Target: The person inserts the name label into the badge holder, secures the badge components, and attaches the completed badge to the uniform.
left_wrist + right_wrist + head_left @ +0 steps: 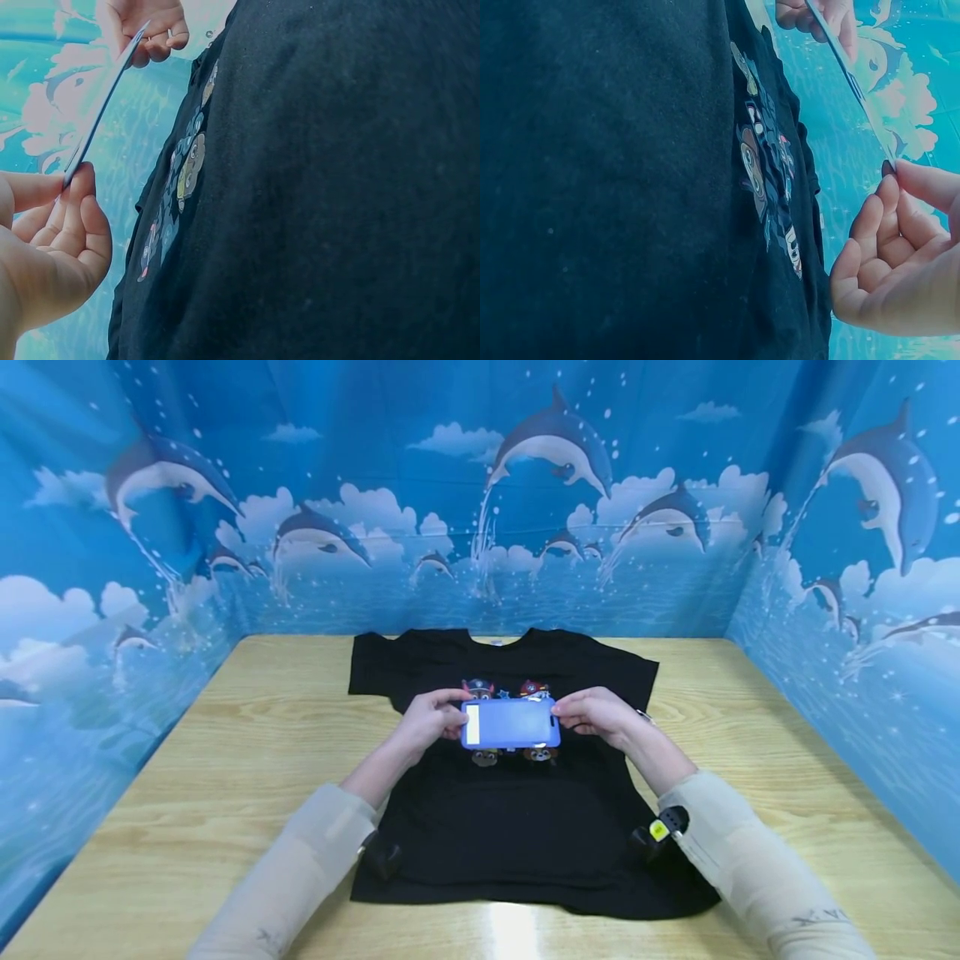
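Note:
A flat blue badge holder (513,723), with a white strip at its left end and a small slot at its right end, is held level above the shirt's print. My left hand (431,720) pinches its left end between thumb and fingers. At the slotted end, my right hand (597,714) pinches it the same way. Edge-on, the holder (105,105) looks thin in the left wrist view. Under both hands a black T-shirt (510,827) lies spread out, neck away from me. Cartoon characters (540,754) printed on its chest are partly hidden behind the holder.
The shirt lies on a light wooden table (270,735). A blue curtain (420,460) with dolphins and clouds closes off the back and both sides. Bare tabletop shows to the left and right of the shirt.

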Demonstrator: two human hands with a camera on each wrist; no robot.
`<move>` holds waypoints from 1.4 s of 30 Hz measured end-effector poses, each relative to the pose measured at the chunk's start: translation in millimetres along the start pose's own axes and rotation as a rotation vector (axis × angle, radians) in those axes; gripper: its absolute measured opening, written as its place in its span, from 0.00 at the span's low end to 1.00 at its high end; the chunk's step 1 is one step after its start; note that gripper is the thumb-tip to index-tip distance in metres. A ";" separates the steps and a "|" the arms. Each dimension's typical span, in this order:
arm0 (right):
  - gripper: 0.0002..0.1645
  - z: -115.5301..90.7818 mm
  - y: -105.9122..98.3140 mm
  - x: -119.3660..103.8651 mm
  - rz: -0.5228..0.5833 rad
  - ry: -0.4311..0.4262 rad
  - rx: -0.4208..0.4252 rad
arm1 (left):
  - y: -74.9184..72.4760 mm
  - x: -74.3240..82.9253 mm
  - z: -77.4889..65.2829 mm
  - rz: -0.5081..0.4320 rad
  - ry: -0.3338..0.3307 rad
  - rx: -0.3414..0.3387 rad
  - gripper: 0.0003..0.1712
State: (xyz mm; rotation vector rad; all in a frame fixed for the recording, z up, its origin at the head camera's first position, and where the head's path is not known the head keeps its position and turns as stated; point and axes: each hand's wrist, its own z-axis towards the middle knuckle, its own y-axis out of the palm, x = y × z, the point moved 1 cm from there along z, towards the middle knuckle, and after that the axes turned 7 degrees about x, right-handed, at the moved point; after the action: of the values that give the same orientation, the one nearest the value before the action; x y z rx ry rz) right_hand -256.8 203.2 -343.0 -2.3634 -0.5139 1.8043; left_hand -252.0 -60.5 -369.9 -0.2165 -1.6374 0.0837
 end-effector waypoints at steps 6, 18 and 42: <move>0.08 0.1 0.0 -0.1 0.021 0.001 -0.044 | -0.6 -1.7 -1.1 -0.005 0.014 0.005 0.20; 0.10 0.8 -1.3 -1.0 0.007 -0.004 0.008 | 1.8 -0.9 -1.2 0.002 0.018 0.010 0.20; 0.12 -0.7 3.8 -2.9 0.042 -0.037 -0.004 | 7.2 1.4 -1.0 0.012 0.021 -0.005 0.20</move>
State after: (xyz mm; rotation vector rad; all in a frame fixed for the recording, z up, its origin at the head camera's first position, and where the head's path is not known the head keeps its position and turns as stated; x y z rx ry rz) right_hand -256.1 198.7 -341.3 -2.3650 -0.4770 1.8695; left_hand -250.5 -53.3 -369.8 -0.2303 -1.6158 0.0855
